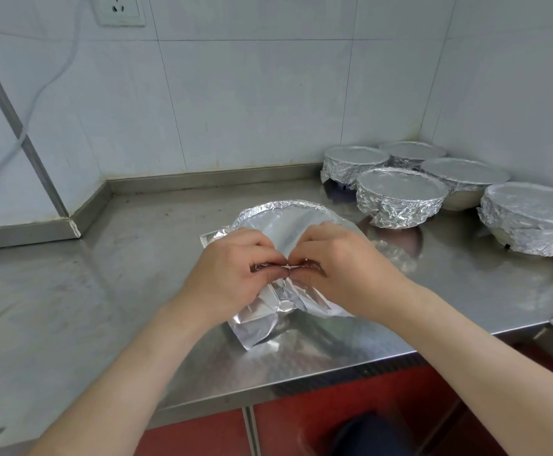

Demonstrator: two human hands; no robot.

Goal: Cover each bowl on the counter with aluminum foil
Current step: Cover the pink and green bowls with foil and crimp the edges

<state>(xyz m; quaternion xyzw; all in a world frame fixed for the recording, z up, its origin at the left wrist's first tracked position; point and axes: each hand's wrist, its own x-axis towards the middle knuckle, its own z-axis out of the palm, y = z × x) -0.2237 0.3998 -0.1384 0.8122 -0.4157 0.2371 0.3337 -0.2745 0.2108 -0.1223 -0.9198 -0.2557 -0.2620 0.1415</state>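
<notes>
A bowl hidden under a sheet of aluminum foil [283, 222] sits in the middle of the steel counter [71, 291]. The foil is crimped along the far rim, and loose flaps hang down at the near side. My left hand [235, 271] and my right hand [337, 261] meet at the near rim, each pinching the foil's folded edge between thumb and fingers. Several foil-covered bowls stand at the back right, the nearest of them in the group's front [400, 197] and another at the right edge [535, 218].
The counter meets a tiled wall with a low steel upstand [209, 177] at the back. A wall socket [120, 9] and a hanging cable [38, 103] are at upper left. The counter's front edge runs above a red floor [351, 406].
</notes>
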